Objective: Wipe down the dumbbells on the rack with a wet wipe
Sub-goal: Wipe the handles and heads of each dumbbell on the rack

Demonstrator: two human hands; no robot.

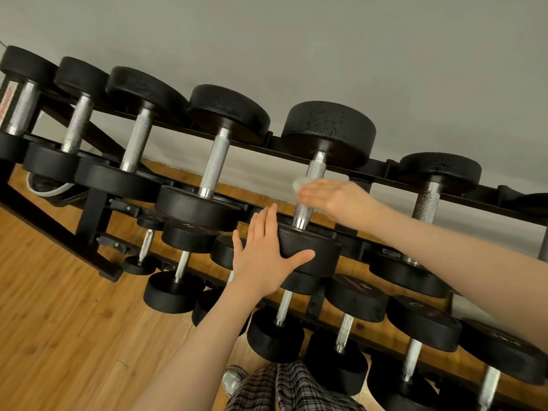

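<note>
In the head view, a black rack stands on a wood floor against a grey wall, with dumbbells lying across its rails in tiers, handles pointing toward the person. The one being worked on is the fifth dumbbell from the left on the top tier. The left hand lies flat on the near head of that dumbbell, fingers straight and spread, thumb reaching across the head's side; it holds nothing, and seems placed there to keep the weight from rolling on the rails while the handle is rubbed. The right hand reaches in from the right and meets the knurled handle about midway along it, with the wipe, a small pale wad, showing just past the fingertips against the steel. The hand is blurred, so I cannot tell whether its fingers curl round the wipe or simply press it to the bar; the wipe is plainly trapped between hand and handle, which suits scrubbing the grip where palms leave sweat. Lower tiers carry smaller dumbbells, and checked trousers and a shoe show at the bottom edge. Judging by position, most of the row to the right is yet to be wiped.
</note>
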